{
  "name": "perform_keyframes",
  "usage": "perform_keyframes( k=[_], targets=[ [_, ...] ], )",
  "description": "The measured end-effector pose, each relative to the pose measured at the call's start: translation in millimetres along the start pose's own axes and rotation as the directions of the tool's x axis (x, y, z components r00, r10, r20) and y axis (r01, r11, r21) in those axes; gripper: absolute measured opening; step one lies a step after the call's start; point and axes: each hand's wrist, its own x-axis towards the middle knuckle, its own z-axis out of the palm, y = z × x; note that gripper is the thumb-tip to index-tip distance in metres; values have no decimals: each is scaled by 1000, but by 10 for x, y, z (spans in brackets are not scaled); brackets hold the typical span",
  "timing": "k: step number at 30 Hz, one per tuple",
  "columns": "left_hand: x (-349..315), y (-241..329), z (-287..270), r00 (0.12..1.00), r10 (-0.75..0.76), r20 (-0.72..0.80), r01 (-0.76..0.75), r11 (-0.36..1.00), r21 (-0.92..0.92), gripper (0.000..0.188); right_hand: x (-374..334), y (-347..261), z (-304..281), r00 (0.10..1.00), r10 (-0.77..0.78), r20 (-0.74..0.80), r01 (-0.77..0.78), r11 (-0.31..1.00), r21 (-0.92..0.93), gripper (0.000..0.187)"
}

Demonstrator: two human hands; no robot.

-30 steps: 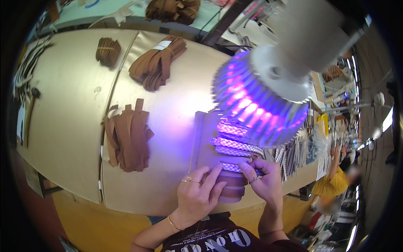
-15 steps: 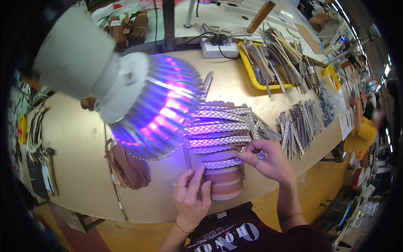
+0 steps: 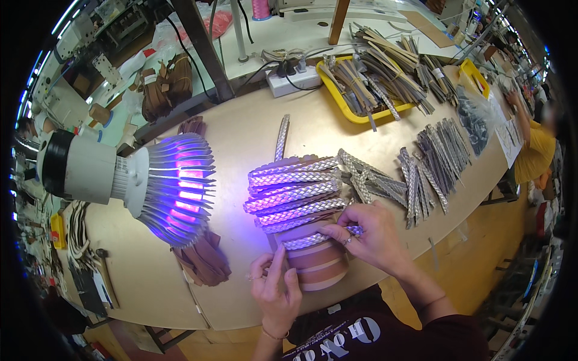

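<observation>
A silvery braided strip lies across a stack of overlapping brown and tan curved strips in front of me. My right hand pinches this braid near its right end between thumb and forefinger. At its left end, the index fingertip of my left hand touches it, with the thumb held apart. Just beyond, several more braided strips lie side by side on brown pieces, their left ends lit violet. What lies under my right fingers is hidden.
A finned lamp glows violet at the left, over brown strips. More braids lie to the right. Behind them stands a yellow tray of strips, beside a white power strip. A person in yellow is at far right.
The view has shifted, and the lamp now appears farther left, uncovering the left ends of the braids. Both hands keep their places at the two ends of the near braid.
</observation>
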Motion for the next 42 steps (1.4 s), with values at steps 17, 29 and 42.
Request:
perform_keyframes(
  k=[17, 29, 42],
  targets=[
    [-5, 263, 33, 952, 174, 252, -212, 968, 135, 56, -77, 18, -241, 936, 221, 274, -301, 905, 300, 35],
    [33, 416, 9, 949, 119, 293, -204, 939, 278, 55, -130, 294, -84, 964, 111, 243, -204, 893, 402, 32],
    [41, 436, -14, 944, 97, 314, -187, 945, 269, 55, -161, 365, 71, 980, 83, 183, -153, 899, 409, 32]
  ],
)
